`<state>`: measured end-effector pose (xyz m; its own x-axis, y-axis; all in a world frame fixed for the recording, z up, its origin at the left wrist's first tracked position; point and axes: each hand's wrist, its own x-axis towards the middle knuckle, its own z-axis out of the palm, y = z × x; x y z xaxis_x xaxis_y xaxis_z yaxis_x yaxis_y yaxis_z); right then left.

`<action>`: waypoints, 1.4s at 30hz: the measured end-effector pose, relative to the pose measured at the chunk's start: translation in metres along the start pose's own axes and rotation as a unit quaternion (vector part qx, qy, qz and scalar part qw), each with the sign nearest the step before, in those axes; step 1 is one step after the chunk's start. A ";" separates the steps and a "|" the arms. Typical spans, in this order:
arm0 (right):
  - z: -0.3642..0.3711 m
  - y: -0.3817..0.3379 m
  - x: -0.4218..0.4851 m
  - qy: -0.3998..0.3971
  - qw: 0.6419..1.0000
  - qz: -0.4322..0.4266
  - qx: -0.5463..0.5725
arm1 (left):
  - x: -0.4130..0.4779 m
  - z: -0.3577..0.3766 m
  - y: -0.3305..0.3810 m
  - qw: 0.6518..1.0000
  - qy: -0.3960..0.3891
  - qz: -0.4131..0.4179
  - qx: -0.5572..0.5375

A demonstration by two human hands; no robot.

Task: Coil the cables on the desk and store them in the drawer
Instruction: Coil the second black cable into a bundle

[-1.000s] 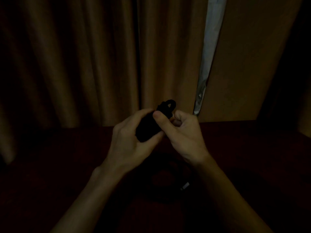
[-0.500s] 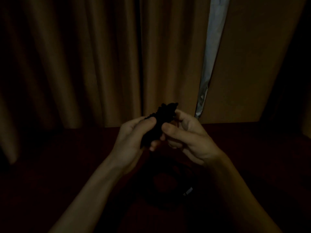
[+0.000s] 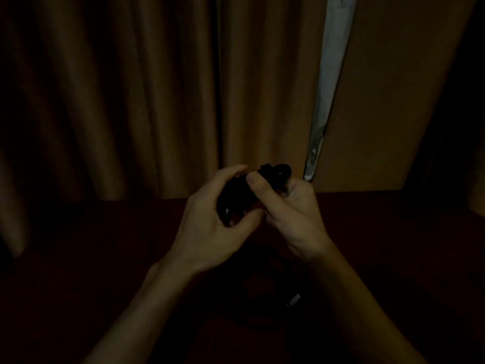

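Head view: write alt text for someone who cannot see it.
In a dim room, two hands hold a dark cable bundle above a desk: the left hand grips its lower part, the right hand its upper end. Another cable with a pale plug lies on the desk below, brown curtains behind.

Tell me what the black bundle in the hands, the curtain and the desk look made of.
The bundle: matte black flexible cord, likely rubber- or plastic-jacketed, since it bends into tight loops. The curtain: tan woven fabric, hanging in soft vertical folds. The desk: dark reddish, possibly wood or laminate; too dim to tell the finish.
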<state>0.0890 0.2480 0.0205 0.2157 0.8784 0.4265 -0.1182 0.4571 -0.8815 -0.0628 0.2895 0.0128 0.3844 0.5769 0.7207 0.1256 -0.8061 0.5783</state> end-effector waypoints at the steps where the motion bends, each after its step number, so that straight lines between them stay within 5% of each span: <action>1: 0.002 -0.001 -0.001 0.000 1.000 -0.002 -0.003 | 0.000 0.001 -0.002 0.999 0.011 0.032 0.042; 6: 0.004 -0.002 -0.001 -0.030 0.998 -0.002 -0.057 | 0.000 0.000 -0.008 0.992 0.045 0.050 0.110; 12: -0.018 -0.009 -0.002 -0.159 0.985 0.027 -0.063 | 0.004 -0.013 -0.004 0.988 -0.004 -0.114 -0.106; 18: -0.024 -0.009 -0.005 -0.178 0.983 0.030 -0.035 | 0.007 -0.010 0.004 0.914 -0.091 -0.228 -0.323; 28: -0.018 -0.009 -0.007 -0.211 0.974 0.022 -0.078 | 0.007 -0.029 -0.001 0.870 -0.224 -0.261 -0.354; 32: -0.014 -0.004 -0.005 -0.141 0.985 -0.003 -0.100 | 0.008 -0.025 0.002 0.902 -0.212 -0.268 -0.265; 36: -0.005 0.007 0.000 -0.014 0.991 -0.021 -0.133 | 0.006 -0.020 -0.004 0.992 -0.088 -0.085 0.015; 42: 0.006 0.012 -0.002 0.056 0.987 -0.042 -0.146 | 0.002 -0.007 -0.008 0.995 -0.038 0.036 0.081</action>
<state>0.0809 0.2524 0.0099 0.3205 0.8103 0.4907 0.1848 0.4546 -0.8713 -0.0695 0.2978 0.0120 0.4650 0.5096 0.7239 0.2382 -0.8596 0.4521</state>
